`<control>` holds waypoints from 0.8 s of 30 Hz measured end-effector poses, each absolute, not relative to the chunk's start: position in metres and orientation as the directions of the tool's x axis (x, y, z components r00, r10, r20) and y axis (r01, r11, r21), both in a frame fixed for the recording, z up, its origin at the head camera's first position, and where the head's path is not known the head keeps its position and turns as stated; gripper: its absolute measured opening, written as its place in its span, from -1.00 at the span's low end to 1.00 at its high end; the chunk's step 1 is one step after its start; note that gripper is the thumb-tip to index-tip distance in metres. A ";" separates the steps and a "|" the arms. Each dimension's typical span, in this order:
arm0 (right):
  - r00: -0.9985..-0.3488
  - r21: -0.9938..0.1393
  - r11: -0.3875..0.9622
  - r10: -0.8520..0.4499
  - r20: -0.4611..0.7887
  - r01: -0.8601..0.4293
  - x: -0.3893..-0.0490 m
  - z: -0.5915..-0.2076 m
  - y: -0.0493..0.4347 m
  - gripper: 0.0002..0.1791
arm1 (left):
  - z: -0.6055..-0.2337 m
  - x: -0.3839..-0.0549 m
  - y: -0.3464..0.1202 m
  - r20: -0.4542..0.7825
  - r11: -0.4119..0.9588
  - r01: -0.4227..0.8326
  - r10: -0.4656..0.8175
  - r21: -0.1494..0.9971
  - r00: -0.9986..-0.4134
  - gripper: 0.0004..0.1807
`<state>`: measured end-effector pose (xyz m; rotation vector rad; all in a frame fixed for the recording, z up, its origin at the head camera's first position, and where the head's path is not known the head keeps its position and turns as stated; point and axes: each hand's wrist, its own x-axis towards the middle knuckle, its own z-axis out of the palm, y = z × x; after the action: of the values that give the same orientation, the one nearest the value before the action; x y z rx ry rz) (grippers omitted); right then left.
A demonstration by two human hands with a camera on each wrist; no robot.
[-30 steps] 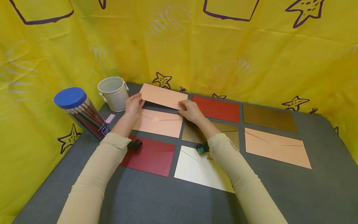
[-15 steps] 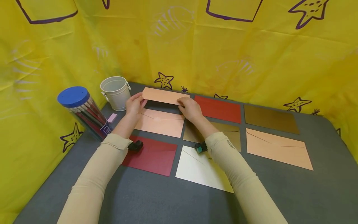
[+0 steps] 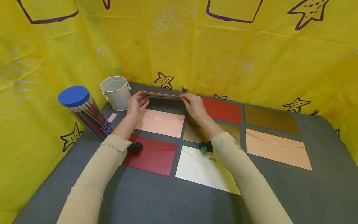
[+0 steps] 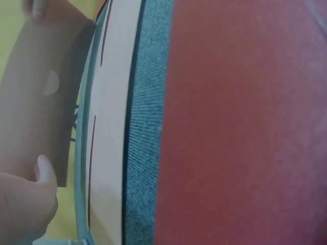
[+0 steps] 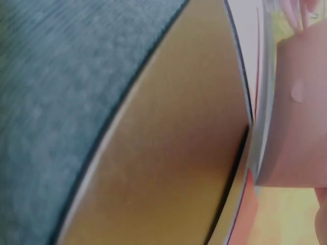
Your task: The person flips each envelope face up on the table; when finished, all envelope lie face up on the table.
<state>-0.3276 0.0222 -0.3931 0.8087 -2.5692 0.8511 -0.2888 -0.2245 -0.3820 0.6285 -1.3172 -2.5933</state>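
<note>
A pale pink envelope (image 3: 162, 95) is held above the back of the table, seen nearly edge-on in the head view. My left hand (image 3: 135, 107) pinches its left end, with the thumb (image 4: 47, 171) over the near face in the left wrist view. At the right end, my right hand (image 3: 195, 107) grips it. The right wrist view shows this envelope's face (image 5: 306, 138) with a small half-round pale spot. Beneath the hands lies another pink envelope (image 3: 160, 126), flap side up. A gold envelope (image 3: 230, 129) is partly hidden by my right forearm.
Other envelopes lie in rows: dark red (image 3: 153, 158), white (image 3: 201, 171), peach (image 3: 278, 149), bright red (image 3: 222, 109) and brown (image 3: 271, 119). At the left stand a white bucket (image 3: 117, 96) and a blue-lidded pencil tub (image 3: 86, 109), with a pink eraser (image 3: 112, 118) close by. Yellow cloth hangs behind.
The held envelope has tipped from showing its broad plain face to nearly edge-on in the head view. Both hands have kept hold of it, with the right wrist turning.
</note>
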 end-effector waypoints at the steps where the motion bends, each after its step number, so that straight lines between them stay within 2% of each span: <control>1: -0.786 -0.457 0.650 -0.405 0.467 -0.607 -0.327 -0.393 0.024 -0.75 | -0.382 -0.289 -0.224 -0.274 -0.562 -0.048 -0.325 0.826 -0.905 -0.50; 6: -0.778 -0.526 0.586 -0.351 0.521 -0.617 -0.323 -0.390 0.029 -0.76 | -0.383 -0.292 -0.222 -0.196 -0.356 -0.073 -0.321 0.932 -0.927 -0.39; 10: -0.766 -0.568 0.527 -0.311 0.563 -0.632 -0.320 -0.390 0.032 -0.77 | -0.384 -0.292 -0.219 -0.164 -0.286 -0.077 -0.294 0.955 -0.942 -0.40; 16: -0.755 -0.621 0.439 -0.269 0.598 -0.649 -0.315 -0.387 0.034 -0.77 | -0.383 -0.292 -0.215 -0.161 -0.302 -0.080 -0.254 0.950 -0.954 -0.34; 24: -0.829 -0.734 0.388 -0.212 0.518 -0.558 -0.307 -0.384 0.034 -0.74 | -0.385 -0.293 -0.216 -0.201 -0.358 -0.108 -0.233 0.927 -0.951 -0.29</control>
<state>-0.3072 0.0336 -0.3838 0.6702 -2.3116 1.4197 -0.2927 -0.2164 -0.3849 0.4636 -1.7331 -2.4845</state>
